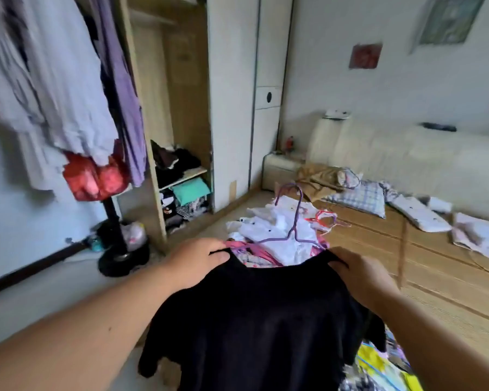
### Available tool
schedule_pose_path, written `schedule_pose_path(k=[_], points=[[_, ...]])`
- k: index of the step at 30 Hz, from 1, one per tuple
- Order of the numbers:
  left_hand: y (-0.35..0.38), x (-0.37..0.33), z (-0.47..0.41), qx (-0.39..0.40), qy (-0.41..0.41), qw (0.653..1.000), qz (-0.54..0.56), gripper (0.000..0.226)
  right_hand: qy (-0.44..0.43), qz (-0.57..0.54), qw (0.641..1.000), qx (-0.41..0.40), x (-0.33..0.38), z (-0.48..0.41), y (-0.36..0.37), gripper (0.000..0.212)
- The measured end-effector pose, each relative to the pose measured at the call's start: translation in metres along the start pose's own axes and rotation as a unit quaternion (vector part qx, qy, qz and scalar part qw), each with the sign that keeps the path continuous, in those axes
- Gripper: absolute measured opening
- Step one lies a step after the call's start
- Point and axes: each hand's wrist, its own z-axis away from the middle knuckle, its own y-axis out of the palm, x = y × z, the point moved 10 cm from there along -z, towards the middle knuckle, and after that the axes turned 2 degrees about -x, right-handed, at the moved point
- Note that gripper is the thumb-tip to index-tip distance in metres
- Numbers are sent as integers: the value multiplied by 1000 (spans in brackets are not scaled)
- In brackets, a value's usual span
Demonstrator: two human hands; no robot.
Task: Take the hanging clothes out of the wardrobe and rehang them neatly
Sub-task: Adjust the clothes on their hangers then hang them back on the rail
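One wardrobe (181,108), open, folded clothes on two shelves. One bed (407,249), strewn with a garment pile. One black top (260,320), held up over the bed's near edge, hem cut off below. Two hangers visible on pile: purple hanger (294,221), red one (323,217) blurred. Left hand (198,261) and right hand (362,275), each grip pinching a shoulder.

The black garment (254,320) runs off the bottom edge below both grips, so its hem and length cannot be told. The fingertips of the left hand (198,261) and right hand (359,275) tuck under its shoulder edges, out of sight. Just beyond the grips, the garment covers the near part of the clothes pile (271,235). Far left of the grips, the hanging clothes (54,80) are blurred and cut by the top edge.
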Motion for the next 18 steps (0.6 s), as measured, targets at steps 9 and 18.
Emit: schedule_pose_path(k=[9,18], points=[[-70,164,-108,-40,-102,993,-42,27,-81,-61,990,94,115,-180,114,24],[-130,295,-219,-39,-126,988,-78,17,-78,-87,987,111,214,-316,180,24]])
